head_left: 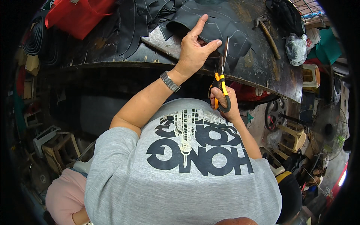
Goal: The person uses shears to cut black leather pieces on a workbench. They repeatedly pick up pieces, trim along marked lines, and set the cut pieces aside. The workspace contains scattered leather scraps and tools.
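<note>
My right hand [229, 103] is wrapped round the yellow and black handles of a pair of scissors [224, 63]. The blades point away from me, at the near edge of a dark grey sheet [234, 28] marked with light lines. On that sheet my left hand [195, 48] has its index finger stretched forward and its thumb toward the blades. Its other fingers are hidden, seemingly under the sheet's edge, so the sheet lies between them and the thumb. Whether the blades are cutting into the sheet I cannot tell.
More dark cut pieces [131, 26] lie on the black worktable [93, 56], beside a red bag-like thing [78, 17]. At the right are a wooden-handled hammer [270, 39] and a clear plastic bag [296, 48]. A fan [328, 129] stands beyond. Someone in pink [67, 195] is at lower left.
</note>
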Available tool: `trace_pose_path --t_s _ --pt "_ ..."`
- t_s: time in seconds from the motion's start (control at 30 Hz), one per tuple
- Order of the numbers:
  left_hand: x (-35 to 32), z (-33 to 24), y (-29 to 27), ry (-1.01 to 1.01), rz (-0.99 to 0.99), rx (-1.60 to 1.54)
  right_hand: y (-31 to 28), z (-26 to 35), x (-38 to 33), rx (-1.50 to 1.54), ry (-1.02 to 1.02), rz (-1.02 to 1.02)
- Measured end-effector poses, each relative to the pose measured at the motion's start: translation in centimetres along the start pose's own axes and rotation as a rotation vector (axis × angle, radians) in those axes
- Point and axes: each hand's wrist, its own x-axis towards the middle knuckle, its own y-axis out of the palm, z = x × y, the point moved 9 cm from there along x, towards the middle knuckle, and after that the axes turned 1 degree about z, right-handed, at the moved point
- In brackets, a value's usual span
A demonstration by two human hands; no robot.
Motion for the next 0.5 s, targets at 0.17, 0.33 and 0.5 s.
trace_pose_path --t_s 0.17,0.33,0.5 --pt "0.1 0.2 -0.1 0.012 0.001 0.014 -0.5 0.2 -0.7 -0.080 0.040 -0.018" --pt "0.2 1.0 -0.3 -0.038 0.002 -0.057 -0.3 -0.4 -1.2 -0.018 0.093 -0.012" --pt "0.6 1.0 -0.7 -0.060 0.034 -0.065 -0.2 0.1 -0.9 0.094 0.049 0.037"
